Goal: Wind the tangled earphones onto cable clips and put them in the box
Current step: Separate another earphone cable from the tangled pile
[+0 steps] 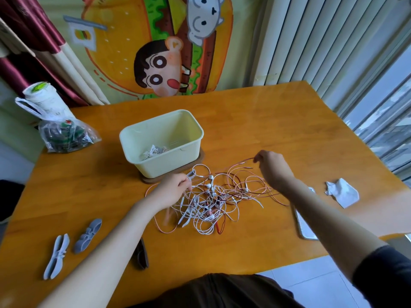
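Orange-brown wood forms the table, and everything lies on it. At the far left sits a clear plastic bag with dark contents. At the near left, two grey cable clips lie flat side by side, apart from each other. A darker clip lies just right of them, partly hidden by the left forearm.

Past the middle stands the pale yellow box on a brown wooden base, with a small bundle of white earphones on its floor.

Just in front of the box, the left hand reaches into the left edge of the tangled earphones, its fingers curled round white strands there. The tangle is a loose heap of white, pink and dark red cords spread on the table between the two hands.

The right hand is raised at the far right of the heap. Its fingertips pinch a reddish cable that runs back down into the tangle.

A phone lies under the right forearm. Further right rests a crumpled white paper.
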Motion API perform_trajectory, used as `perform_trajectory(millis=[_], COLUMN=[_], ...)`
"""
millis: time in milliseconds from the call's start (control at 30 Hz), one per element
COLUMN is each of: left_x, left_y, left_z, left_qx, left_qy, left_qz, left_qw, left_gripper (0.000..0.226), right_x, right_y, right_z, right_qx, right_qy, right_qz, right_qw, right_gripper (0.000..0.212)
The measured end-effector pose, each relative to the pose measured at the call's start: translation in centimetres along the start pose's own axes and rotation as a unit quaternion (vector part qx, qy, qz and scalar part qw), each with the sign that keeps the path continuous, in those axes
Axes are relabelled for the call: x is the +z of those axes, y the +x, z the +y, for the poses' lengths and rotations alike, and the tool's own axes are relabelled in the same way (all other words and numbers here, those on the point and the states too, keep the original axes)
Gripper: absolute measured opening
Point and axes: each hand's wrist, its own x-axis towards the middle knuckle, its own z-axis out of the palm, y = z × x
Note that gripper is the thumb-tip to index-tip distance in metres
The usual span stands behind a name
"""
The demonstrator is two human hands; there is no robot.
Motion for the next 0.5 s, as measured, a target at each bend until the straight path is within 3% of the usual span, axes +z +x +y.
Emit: perform_trajectory(millis=[167, 300, 400, 500], left_x=[-0.3, -1.1, -1.9, -2.5], left_y=[-0.5, -0.6, -0.9, -0.9], left_z=[-2.4, -3.0, -0.1, 3.7], left_qx=[-0.070, -0.077, -0.016, 0.057], left_qy=[0.093, 0.087, 0.036, -0.003], left_qz=[-0.067, -0.004, 0.059, 0.080], left_qw=[0.991, 0.993, 0.997, 0.995], left_gripper=[0.030, 0.029, 0.026, 0.024], right_x=[-0.5, -1.5, -1.3, -0.8], right_y=[1.1, 1.1, 0.4, -1.4], right_z=[3.0, 4.1, 2.4, -2.7], right_qx=[0.106, 0.158, 0.091, -0.070], right_qy=[-0.046, -0.086, -0.145, -0.015], right_qz=[0.018, 0.008, -0.001, -0.026], right_qw=[0.993, 0.984, 0.985, 0.997], right_gripper=[0.034, 0.037, 0.046, 0.068])
